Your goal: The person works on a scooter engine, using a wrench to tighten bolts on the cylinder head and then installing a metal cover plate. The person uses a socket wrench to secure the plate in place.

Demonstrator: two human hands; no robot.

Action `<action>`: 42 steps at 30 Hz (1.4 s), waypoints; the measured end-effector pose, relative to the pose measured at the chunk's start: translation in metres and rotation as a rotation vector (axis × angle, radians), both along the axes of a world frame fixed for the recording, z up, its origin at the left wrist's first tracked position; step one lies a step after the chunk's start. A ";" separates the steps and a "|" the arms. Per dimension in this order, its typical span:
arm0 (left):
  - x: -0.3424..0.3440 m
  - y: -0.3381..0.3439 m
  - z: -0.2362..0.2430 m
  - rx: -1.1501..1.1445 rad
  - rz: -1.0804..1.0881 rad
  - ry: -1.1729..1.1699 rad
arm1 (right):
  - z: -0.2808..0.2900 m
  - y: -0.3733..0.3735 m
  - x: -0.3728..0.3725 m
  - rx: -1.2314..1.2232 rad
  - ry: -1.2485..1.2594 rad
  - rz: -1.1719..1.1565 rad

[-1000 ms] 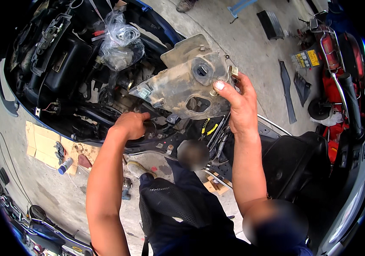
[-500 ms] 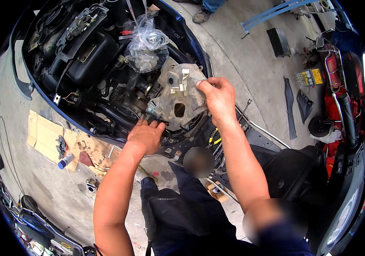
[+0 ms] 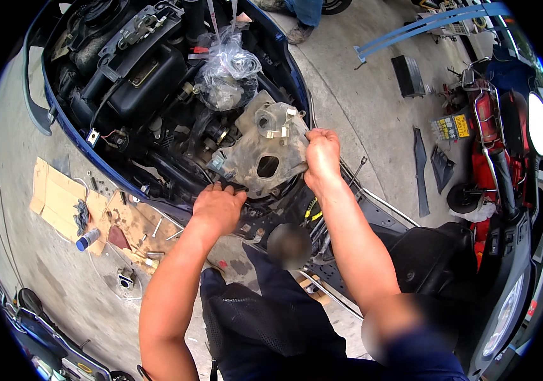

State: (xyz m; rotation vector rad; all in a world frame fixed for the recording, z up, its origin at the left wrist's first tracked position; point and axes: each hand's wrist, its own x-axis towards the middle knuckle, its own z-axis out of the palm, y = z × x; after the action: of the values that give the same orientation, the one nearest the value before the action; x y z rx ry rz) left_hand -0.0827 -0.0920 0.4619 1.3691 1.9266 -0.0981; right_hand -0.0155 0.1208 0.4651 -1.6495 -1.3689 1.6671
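A dusty, translucent grey-beige plastic cover (image 3: pixel 236 155) with cut-out holes and small metal clips lies over the right part of a scooter's exposed inner body. My right hand (image 3: pixel 323 157) is closed on its right edge, thumb and fingers pinching the rim. By the cover's lower left corner, my left hand (image 3: pixel 219 208) lies palm down over the black frame edge, fingers slightly apart and bent; the fingertips are partly hidden. Just above the cover, a clear plastic bag (image 3: pixel 228 70) is wrapped around a part. A black box-shaped part (image 3: pixel 144 82) sits farther left.
On the floor at left, cardboard (image 3: pixel 62 193) holds loose bolts and a blue-capped can (image 3: pixel 87 239). A metal part (image 3: pixel 125 277) lies nearer me. A black seat (image 3: pixel 440 260) is at right, beyond it a red motorcycle (image 3: pixel 489 120). Another person's shoe (image 3: pixel 300 33) shows at the top.
My right hand has slid lower along the cover's right edge, and the cover has tilted a little, showing its round recess more fully. My left hand keeps its place. The whole view has shifted slightly.
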 end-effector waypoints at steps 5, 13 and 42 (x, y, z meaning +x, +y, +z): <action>-0.001 -0.004 0.003 0.006 0.021 0.004 | -0.033 -0.007 0.015 -0.055 -0.010 -0.053; 0.002 -0.008 0.002 0.070 0.001 0.037 | -0.074 0.007 0.010 -0.290 0.009 0.004; 0.007 -0.013 -0.025 0.365 -0.046 0.177 | -0.028 0.000 -0.056 0.021 -0.927 0.884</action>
State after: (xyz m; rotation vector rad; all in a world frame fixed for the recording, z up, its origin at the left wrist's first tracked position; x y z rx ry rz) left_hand -0.0754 -0.1050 0.4374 1.6910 2.1347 0.1210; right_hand -0.0715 0.1210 0.4372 -2.0582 -2.8606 1.1912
